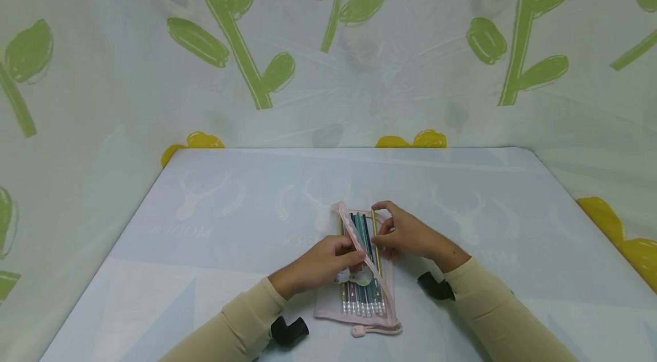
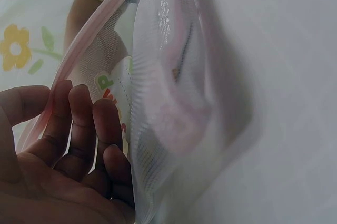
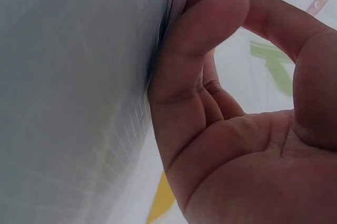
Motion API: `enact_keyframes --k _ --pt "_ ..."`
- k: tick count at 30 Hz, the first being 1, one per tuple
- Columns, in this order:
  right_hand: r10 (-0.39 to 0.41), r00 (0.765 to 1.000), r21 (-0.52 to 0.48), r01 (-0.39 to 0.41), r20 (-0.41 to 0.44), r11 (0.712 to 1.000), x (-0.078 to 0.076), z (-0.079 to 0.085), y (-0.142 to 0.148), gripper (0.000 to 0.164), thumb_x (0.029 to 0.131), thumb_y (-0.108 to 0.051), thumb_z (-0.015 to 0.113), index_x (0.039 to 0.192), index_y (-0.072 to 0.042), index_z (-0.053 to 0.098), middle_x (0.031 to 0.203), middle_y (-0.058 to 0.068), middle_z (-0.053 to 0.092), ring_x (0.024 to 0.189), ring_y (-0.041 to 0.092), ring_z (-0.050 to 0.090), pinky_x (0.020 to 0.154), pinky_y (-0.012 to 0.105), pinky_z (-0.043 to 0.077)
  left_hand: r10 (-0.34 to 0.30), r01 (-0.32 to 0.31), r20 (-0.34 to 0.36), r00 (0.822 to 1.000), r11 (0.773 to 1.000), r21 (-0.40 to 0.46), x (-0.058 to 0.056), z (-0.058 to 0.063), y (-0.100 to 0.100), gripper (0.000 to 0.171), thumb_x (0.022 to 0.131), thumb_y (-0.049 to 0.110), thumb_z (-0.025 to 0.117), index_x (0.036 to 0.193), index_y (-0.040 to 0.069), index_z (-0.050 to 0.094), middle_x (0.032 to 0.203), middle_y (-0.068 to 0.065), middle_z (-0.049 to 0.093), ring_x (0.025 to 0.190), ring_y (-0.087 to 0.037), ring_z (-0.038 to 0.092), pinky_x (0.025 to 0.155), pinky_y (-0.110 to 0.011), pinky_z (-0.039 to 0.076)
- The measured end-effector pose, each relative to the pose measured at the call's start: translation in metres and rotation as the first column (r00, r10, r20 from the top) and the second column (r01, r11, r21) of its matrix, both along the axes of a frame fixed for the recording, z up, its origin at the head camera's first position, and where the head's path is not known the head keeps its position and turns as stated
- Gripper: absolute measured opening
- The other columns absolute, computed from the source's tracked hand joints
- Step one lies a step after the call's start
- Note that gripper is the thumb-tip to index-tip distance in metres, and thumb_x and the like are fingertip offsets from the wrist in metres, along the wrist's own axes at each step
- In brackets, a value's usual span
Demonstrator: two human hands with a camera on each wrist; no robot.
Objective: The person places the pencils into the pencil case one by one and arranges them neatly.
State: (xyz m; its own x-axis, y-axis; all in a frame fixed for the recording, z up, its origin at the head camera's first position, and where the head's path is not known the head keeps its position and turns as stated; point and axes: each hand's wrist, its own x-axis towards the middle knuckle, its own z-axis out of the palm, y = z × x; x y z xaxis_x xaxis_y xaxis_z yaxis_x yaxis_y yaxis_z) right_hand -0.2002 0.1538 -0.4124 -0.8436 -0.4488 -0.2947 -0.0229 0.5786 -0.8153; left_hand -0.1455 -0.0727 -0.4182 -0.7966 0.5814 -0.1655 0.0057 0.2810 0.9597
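Observation:
A pale pink mesh pencil case (image 1: 327, 312) lies on the table, its zipper side unfastened. Inside it, several dark and teal pencils (image 1: 359, 293) lie side by side, with metal-capped ends toward me. My left hand (image 1: 328, 259) pinches the case's pink zippered edge (image 2: 87, 42) between thumb and index finger, holding it up off the pencils. At the right side of the row, my right hand (image 1: 410, 235) holds a yellow pencil (image 1: 378, 262), index finger near its far end. In the right wrist view, curled fingers (image 3: 200, 29) hide most of that pencil.
The white table (image 1: 215, 293) bears faint deer-head prints. A pink zipper pull (image 1: 359, 330) hangs from the case's near right corner. Black wrist devices (image 1: 289, 332) sit at both sleeves. Behind stands a white cloth (image 1: 400, 65) with green leaf prints.

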Motion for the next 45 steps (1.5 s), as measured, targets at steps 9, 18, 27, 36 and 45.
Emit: enact_keyframes --k 9,18,27,36,45 --pt "0.017 1.000 0.023 -0.017 -0.011 1.000 -0.002 0.000 -0.003 0.073 0.090 -0.015 0.073 0.149 -0.004 0.030 0.085 0.008 0.067 0.060 0.017 0.062 0.057 0.033 0.054 0.000 0.000 -0.005 1.000 1.000 -0.003 0.002 0.004 0.001 0.026 0.103 0.024 0.054 0.108 0.002 0.067 0.090 -0.001 0.064 0.087 -0.010 0.056 0.079 -0.025 0.047" --pt "0.036 0.998 0.074 -0.033 -0.048 0.997 0.000 0.003 -0.008 0.074 0.089 -0.011 0.073 0.149 -0.002 0.031 0.082 0.006 0.066 0.057 0.015 0.060 0.055 0.032 0.052 0.001 -0.001 0.000 1.000 1.000 0.007 0.001 0.003 0.000 0.026 0.103 0.023 0.054 0.108 0.001 0.067 0.091 -0.001 0.065 0.087 -0.010 0.058 0.081 -0.024 0.048" --pt "0.055 0.995 0.094 -0.048 -0.083 0.994 0.002 0.006 -0.011 0.075 0.089 -0.011 0.073 0.152 0.000 0.032 0.080 0.004 0.066 0.056 0.014 0.059 0.054 0.031 0.051 0.002 -0.002 -0.007 1.000 1.000 0.006 0.001 0.005 -0.001 0.026 0.103 0.023 0.054 0.109 0.001 0.067 0.091 -0.001 0.065 0.087 -0.010 0.058 0.080 -0.024 0.048" --pt "0.083 0.991 0.112 -0.072 -0.103 0.991 0.001 0.005 -0.011 0.074 0.091 -0.012 0.072 0.152 0.003 0.034 0.080 0.003 0.067 0.055 0.013 0.060 0.054 0.030 0.051 0.007 -0.007 -0.003 1.000 1.000 0.005 0.001 0.005 -0.001 0.026 0.103 0.024 0.055 0.108 0.001 0.067 0.091 -0.001 0.066 0.086 -0.010 0.058 0.079 -0.025 0.048" --pt "0.074 0.993 0.111 -0.064 -0.091 0.992 0.003 0.002 -0.010 0.069 0.094 -0.014 0.068 0.152 0.002 0.034 0.082 0.004 0.066 0.056 0.014 0.059 0.054 0.031 0.051 0.002 -0.002 -0.020 1.000 1.000 -0.010 0.002 0.003 0.000 0.025 0.102 0.025 0.055 0.104 0.002 0.067 0.089 -0.001 0.065 0.084 -0.009 0.058 0.076 -0.024 0.048"
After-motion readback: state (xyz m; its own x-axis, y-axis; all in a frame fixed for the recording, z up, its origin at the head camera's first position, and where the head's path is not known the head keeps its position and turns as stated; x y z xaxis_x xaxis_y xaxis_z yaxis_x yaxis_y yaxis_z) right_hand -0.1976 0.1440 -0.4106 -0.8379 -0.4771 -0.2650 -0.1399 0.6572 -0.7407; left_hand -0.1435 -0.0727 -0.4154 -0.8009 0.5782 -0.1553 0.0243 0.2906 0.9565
